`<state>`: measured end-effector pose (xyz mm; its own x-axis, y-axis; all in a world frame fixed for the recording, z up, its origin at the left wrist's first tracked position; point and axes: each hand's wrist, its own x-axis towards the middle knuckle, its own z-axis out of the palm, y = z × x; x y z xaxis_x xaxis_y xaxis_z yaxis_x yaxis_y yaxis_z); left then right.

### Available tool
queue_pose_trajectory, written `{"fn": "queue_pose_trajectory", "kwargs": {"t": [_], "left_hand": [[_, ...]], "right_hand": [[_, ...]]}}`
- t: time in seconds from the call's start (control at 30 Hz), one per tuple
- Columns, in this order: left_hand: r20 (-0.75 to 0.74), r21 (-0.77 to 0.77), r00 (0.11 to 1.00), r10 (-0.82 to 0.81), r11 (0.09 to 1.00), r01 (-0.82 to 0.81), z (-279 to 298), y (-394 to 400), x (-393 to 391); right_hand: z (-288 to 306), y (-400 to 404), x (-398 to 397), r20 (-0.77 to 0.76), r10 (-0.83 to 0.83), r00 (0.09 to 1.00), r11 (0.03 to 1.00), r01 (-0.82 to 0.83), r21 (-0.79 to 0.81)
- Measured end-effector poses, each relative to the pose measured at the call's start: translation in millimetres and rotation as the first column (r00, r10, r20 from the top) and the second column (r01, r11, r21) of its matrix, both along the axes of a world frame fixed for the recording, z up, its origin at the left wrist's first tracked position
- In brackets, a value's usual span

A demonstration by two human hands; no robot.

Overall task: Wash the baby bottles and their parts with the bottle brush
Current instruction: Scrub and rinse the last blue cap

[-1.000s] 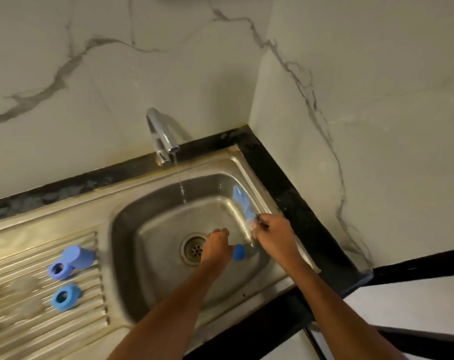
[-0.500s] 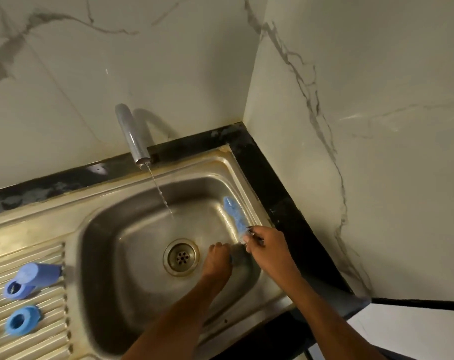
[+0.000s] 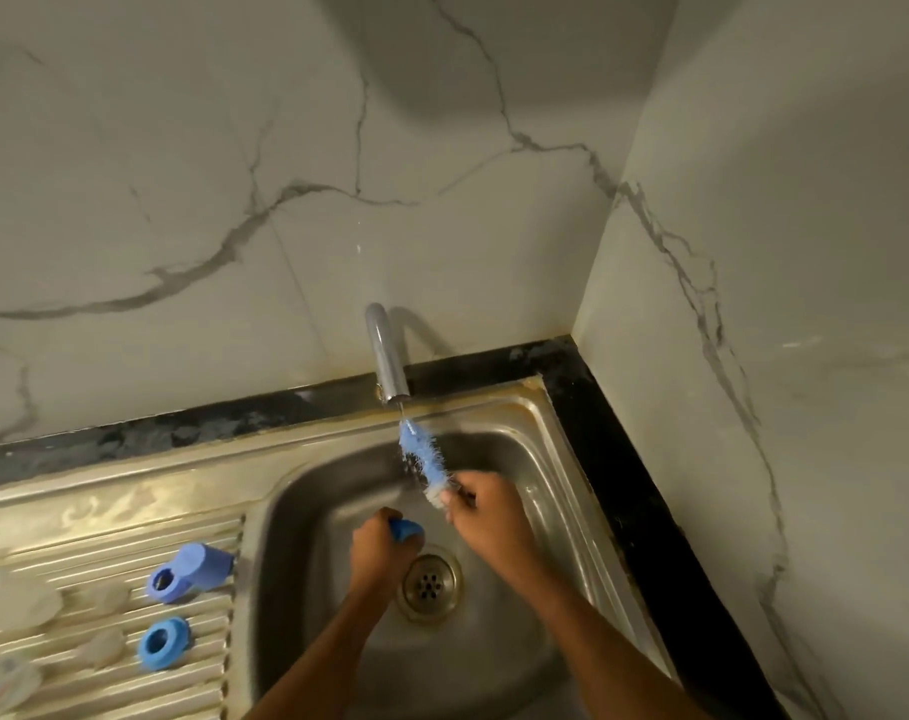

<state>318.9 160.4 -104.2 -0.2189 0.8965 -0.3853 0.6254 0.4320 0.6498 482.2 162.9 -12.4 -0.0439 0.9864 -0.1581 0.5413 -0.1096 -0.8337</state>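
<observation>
Brush rinsing at the sink

The tap trickles onto the bottle brush, which slants up and away from the right hand pinching its base; nearer the drain, the left hand is curled around a blue bottle part.

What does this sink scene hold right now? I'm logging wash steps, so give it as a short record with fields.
left hand: grips a blue part over the basin
right hand: holds the bottle brush by its handle end
brush head: raised just below the tap
water: thin stream falls from the tap
sink: steel, drain uncovered
drainboard: blue cap, blue ring, clear pieces at the left
</observation>
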Motion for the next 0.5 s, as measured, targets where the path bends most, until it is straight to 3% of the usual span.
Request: {"fn": "queue_pose_trajectory", "kwargs": {"t": [0.2, 0.33, 0.4, 0.5], "left_hand": [[-0.013, 0.012, 0.996, 0.085, 0.996, -0.085, 18.8, -1.0, -27.2], [0.141, -0.006, 0.974, 0.180, 0.984, -0.181, 17.7, -4.5, -30.1], [0.345, -0.085, 0.879, 0.328, 0.944, -0.319, 22.5, -2.2, -29.7], [0.668, -0.298, 0.559, 0.492, 0.864, -0.406, 43.3, 2.7, -28.6]], "right_hand": [[7.9, -2.8, -9.4, -0.029, 0.015, 0.999, 1.000, -0.015, 0.009], [10.9, -10.9, -6.8, -0.056, -0.010, 0.998, 1.000, 0.010, 0.005], [16.0, -11.6, -6.7, -0.108, -0.053, 0.993, 0.999, 0.053, -0.006], [26.9, -15.5, -3.0, -0.370, -0.174, 0.913, 0.980, 0.123, -0.158]]}}
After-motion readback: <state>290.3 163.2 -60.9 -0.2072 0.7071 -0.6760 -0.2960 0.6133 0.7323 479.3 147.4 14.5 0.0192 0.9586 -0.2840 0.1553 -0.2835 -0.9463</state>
